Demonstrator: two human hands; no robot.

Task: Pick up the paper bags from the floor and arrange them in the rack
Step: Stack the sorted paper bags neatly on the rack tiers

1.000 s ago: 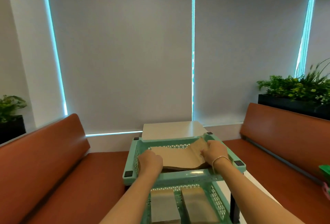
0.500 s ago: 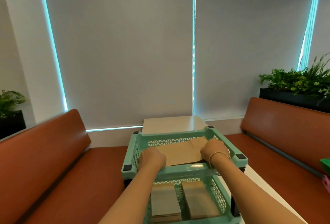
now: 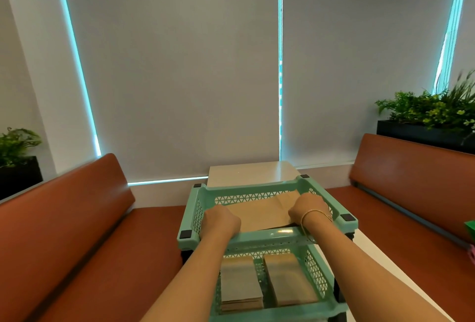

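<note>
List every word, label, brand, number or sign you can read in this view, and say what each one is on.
None: no readable text shows anywhere in this view.
The paper bag in the top tier of the green rack is plain brown, with no print showing.
The two stacks of paper bags in the lower tier show blank faces.
The blinds, benches and planters carry no visible label or sign.

A brown paper bag (image 3: 259, 212) is laid flat in the mint rack's (image 3: 267, 237) top tier; two stacks (image 3: 240, 284) are kept below.
</note>
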